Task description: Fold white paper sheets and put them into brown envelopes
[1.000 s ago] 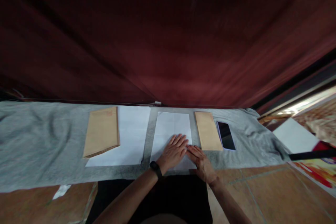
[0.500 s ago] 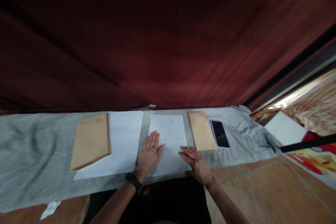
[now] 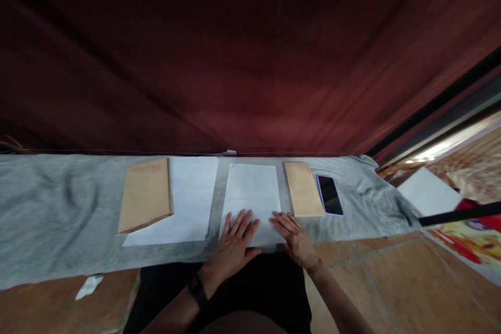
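Observation:
A white sheet of paper (image 3: 252, 188) lies flat on the grey cloth (image 3: 90, 250) in front of me. My left hand (image 3: 235, 244) rests on the sheet's near left part, fingers spread, with a dark band on the wrist. At the sheet's near right edge, my right hand (image 3: 295, 240) lies with its fingers stretched out; its thumb is partly hidden. Neither hand grips anything. Just beyond the right fingers is a single brown envelope (image 3: 304, 190). To the left, a stack of brown envelopes (image 3: 145, 193) partly covers more white paper (image 3: 191, 203).
A phone (image 3: 330, 195) with a pale purple edge lies right of the envelope. Behind the cloth hangs a dark red curtain (image 3: 250, 88). A dark bar (image 3: 462, 214) and a colourful printed package (image 3: 469, 240) are at the right. A white scrap (image 3: 89, 287) lies on the tiled floor.
My left hand has slid down the sheet toward me and slightly right. The right hand has stayed at the right edge. The view has shifted a little.

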Demonstrator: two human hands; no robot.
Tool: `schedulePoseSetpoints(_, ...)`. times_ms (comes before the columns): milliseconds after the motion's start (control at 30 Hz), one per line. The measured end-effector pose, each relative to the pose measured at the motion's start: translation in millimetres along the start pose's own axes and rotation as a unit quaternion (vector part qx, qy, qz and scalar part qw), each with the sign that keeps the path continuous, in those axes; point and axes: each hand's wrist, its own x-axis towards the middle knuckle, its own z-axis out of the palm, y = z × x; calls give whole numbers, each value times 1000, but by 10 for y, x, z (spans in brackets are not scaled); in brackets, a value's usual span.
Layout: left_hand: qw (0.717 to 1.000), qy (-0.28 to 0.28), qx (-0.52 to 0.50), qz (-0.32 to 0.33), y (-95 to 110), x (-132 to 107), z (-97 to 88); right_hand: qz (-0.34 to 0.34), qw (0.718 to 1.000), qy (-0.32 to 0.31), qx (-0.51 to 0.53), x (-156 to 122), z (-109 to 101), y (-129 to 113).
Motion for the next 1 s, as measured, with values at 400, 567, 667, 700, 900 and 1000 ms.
schedulePoseSetpoints(400, 999, -17, 27, -15, 51, 56, 33, 65, 991, 50, 101, 211, -291, -32)
schedulePoseSetpoints(567, 1000, -18, 22, -7, 43, 61, 63, -51, 997, 28, 47, 958, -64, -311)
schedulePoseSetpoints(667, 999, -15, 23, -18, 8, 47, 110, -90, 996, 7, 8, 1376, 147, -345)
schedulePoseSetpoints(700, 999, -10, 24, -18, -3, 43, 135, -97, 995, 4, -7, 1493, 196, -326)
schedulePoseSetpoints(900, 998, 5, 64, -23, -6, 35, 259, -95, 992, 21, -82, 2061, 276, -127)
schedulePoseSetpoints(1000, 996, 18, 87, -29, 28, 35, 244, -69, 992, 33, -98, 2287, 273, -68)
